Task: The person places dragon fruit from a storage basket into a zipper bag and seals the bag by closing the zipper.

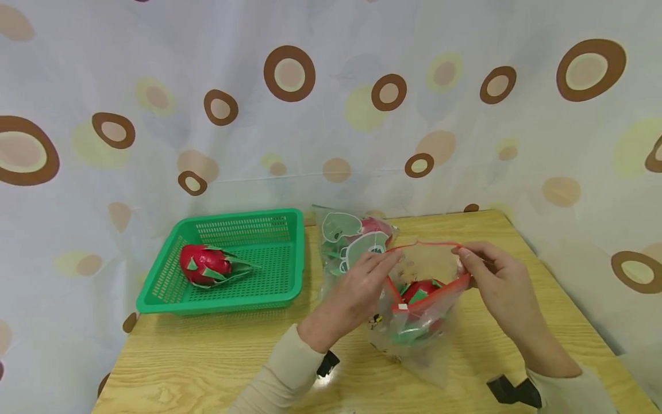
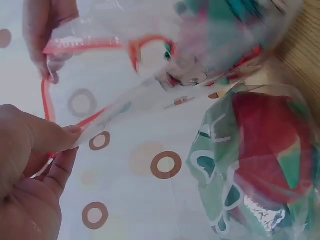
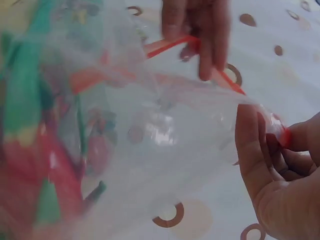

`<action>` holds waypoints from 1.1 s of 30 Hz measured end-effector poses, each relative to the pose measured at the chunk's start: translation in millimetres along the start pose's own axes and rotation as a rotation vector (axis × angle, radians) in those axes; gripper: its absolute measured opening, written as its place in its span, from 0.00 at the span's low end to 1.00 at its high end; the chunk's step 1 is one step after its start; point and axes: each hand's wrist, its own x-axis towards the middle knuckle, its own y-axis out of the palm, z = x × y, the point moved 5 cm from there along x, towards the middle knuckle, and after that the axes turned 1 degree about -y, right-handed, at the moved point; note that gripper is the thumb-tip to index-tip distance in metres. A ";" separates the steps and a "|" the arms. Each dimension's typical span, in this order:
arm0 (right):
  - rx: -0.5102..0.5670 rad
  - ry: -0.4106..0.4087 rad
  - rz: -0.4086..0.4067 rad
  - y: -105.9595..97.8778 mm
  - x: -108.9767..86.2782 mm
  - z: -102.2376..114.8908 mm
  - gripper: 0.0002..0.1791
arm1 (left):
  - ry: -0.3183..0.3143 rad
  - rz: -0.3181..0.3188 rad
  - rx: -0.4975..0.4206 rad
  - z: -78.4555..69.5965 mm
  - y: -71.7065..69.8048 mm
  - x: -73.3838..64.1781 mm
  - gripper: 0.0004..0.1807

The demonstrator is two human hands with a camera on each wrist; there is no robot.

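A clear zip bag (image 1: 434, 353) with a red-edged mouth hangs between both hands, its mouth spread wide. Inside it lies a red dragon fruit (image 1: 420, 291) with green scales, partly hidden by the front of the bag. The left hand (image 1: 357, 296) pinches the left side of the mouth; in the left wrist view its thumb and fingers (image 2: 65, 170) close on the plastic by the red strip. On the opposite side, the right hand (image 1: 504, 287) pinches the rim between thumb and fingers, as the right wrist view (image 3: 280, 170) also shows.
Behind the left hand, a second clear bag (image 1: 336, 227) with white printed outlines holds another dragon fruit (image 1: 373, 227). A green basket (image 1: 222, 302) stands to the left on the wooden table (image 1: 196, 356), with one dragon fruit (image 1: 204, 264) inside. A patterned curtain (image 1: 331, 115) hangs behind.
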 end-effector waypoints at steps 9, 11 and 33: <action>-0.005 0.015 -0.010 -9.9 3.6 -1.7 0.14 | -0.010 -0.089 -0.110 7.3 -7.4 3.1 0.26; -0.021 0.016 0.006 -11.1 2.9 -1.4 0.14 | -0.065 -0.079 -0.113 10.6 -9.2 2.8 0.22; -0.118 -0.030 0.041 -26.6 1.2 0.5 0.09 | -0.401 0.410 -0.127 19.1 -0.3 -2.9 0.23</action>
